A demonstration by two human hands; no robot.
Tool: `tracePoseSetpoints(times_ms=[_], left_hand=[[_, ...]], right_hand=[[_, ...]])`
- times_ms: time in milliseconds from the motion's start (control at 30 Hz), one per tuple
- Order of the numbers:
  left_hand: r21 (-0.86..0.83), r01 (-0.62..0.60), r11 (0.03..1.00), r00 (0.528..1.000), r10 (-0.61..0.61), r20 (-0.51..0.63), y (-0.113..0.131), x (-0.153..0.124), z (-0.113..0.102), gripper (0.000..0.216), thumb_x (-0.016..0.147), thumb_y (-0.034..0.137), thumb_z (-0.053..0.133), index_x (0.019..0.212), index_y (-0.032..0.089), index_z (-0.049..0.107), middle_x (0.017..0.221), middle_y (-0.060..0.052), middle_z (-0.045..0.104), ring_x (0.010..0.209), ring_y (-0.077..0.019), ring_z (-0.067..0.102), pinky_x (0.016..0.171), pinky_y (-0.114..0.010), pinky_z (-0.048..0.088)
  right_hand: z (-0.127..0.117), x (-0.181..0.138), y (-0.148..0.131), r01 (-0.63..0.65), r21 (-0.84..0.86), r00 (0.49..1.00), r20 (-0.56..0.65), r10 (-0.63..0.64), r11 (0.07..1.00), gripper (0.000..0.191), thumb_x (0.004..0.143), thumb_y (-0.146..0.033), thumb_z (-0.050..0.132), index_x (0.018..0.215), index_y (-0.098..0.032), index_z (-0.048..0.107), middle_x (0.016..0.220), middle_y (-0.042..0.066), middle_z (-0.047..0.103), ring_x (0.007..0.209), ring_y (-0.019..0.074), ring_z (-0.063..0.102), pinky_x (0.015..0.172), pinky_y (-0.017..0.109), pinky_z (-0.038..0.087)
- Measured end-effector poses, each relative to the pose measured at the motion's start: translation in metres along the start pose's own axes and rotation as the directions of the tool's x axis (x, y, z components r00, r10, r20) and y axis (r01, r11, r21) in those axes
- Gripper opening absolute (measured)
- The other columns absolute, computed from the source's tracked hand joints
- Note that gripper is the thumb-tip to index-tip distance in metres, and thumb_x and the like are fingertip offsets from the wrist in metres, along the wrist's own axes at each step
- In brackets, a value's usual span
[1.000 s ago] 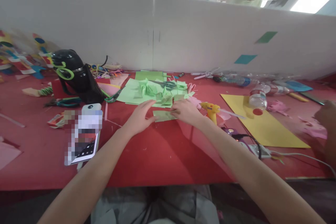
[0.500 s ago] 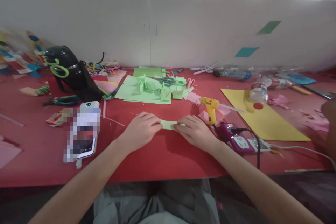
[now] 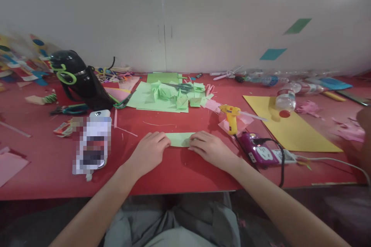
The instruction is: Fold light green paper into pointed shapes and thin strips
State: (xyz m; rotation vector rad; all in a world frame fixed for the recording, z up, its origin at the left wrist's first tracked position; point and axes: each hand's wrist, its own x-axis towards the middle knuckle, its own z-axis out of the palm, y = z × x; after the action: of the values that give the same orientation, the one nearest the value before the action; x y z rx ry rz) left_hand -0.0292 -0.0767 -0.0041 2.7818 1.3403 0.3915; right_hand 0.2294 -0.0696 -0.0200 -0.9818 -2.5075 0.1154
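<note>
A strip of light green paper lies low over the red tabletop between my hands. My left hand grips its left end, fingers curled and pressed together. At the right end my right hand pinches the paper, its fingertips covering that edge. Beyond the hands, several folded green paper pieces rest on light green sheets, with scissors among them. A yellow glue gun stands on pink paper scraps to the right of my right hand.
Left are a phone, pliers and a black bottle. To the right lie a purple power adapter with cables, a yellow sheet and a plastic bottle. A white partition closes the back; another person's hand shows far right.
Both hands have shifted slightly left and nearer to me with the green paper. My left hand has slid outward, so more of the strip shows between the hands.
</note>
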Motion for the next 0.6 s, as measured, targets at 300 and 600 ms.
tracePoseSetpoints(times_ms=[300, 600], left_hand=[[-0.072, -0.016, 0.997, 1.000, 0.014, -0.021, 0.002, 0.003, 0.002, 0.016, 0.098, 0.029, 0.051, 0.097, 0.020, 0.064, 0.098, -0.004, 0.064, 0.091, -0.0213, 0.058, 0.080, -0.036, 0.042], [-0.024, 0.068, 0.997, 0.995, -0.066, 0.076, 0.009, 0.015, 0.004, 0.018, 0.097, 0.018, 0.046, 0.090, 0.015, 0.062, 0.091, -0.008, 0.063, 0.090, -0.0248, 0.058, 0.078, -0.037, 0.043]], right_hand=[[0.010, 0.001, -0.005, -0.069, 0.332, 0.987, -0.113, 0.112, 0.941, 0.013, 0.094, -0.021, 0.057, 0.090, -0.021, 0.068, 0.099, 0.008, 0.067, 0.093, 0.0195, 0.064, 0.085, 0.037, 0.055], [0.011, 0.004, -0.003, -0.140, 0.263, 0.981, -0.096, 0.170, 0.955, 0.007, 0.091, -0.020, 0.057, 0.085, -0.019, 0.062, 0.093, 0.008, 0.064, 0.085, 0.0206, 0.057, 0.081, 0.039, 0.047]])
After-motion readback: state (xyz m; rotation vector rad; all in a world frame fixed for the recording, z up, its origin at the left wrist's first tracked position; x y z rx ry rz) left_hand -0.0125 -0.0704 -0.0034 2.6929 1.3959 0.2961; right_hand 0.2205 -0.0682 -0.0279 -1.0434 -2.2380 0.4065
